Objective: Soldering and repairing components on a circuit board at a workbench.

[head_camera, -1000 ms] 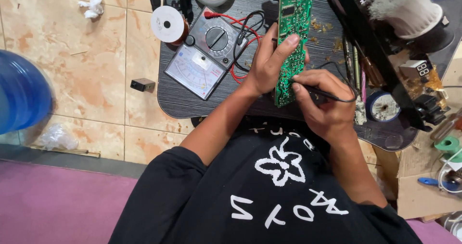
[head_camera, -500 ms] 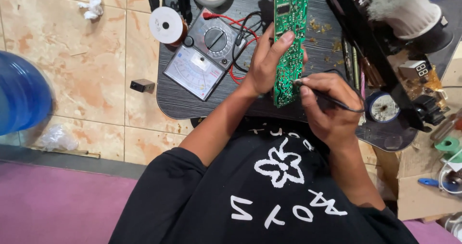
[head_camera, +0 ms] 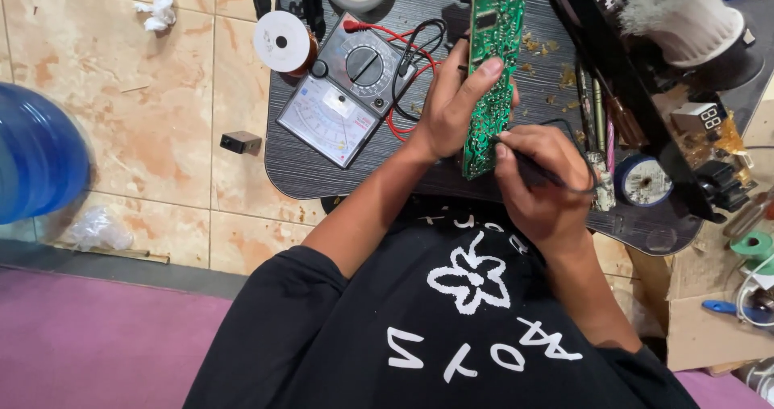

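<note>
At far left on the tiled floor stood a blue water jug [head_camera: 36,163]; on the dark table [head_camera: 322,171] lay an analog multimeter [head_camera: 347,99]. The left hand [head_camera: 451,111], fingers closed around its edge, steadied the green circuit board [head_camera: 492,62] upright, evidently presenting its face to the black probe [head_camera: 536,171] pinched in the right hand [head_camera: 544,191].
</note>
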